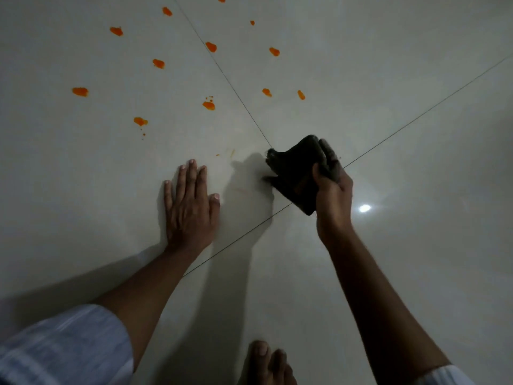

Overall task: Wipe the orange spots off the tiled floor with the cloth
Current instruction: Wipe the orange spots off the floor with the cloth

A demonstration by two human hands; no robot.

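Sleeve of pale striped fabric bottom left, bare forearm running up to the left hand. Left hand lies flat, palm down on the glossy off-white tiled floor, fingers stretched out and slightly spread, thumb out to the right, grasping nothing.

Orange spots scattered over the far part of the floor, left and centre: blobs at far left, several up the middle, a few right of the dark grout line. Nearest blob with small droplets sits above the left hand, apart from it. Faint yellowish smear just up-right of the left fingertips.

Dark, nearly black folded cloth right of centre, near where the grout lines cross. Whether its lower edge touches the tile cannot be told; shadow lies on the floor to its left. Right hand clenched on the cloth, thumb on the near face, fingers wrapped over the far edge; blurred.

Bare toes at bottom centre. Bright light reflection on the tile right of the right hand.
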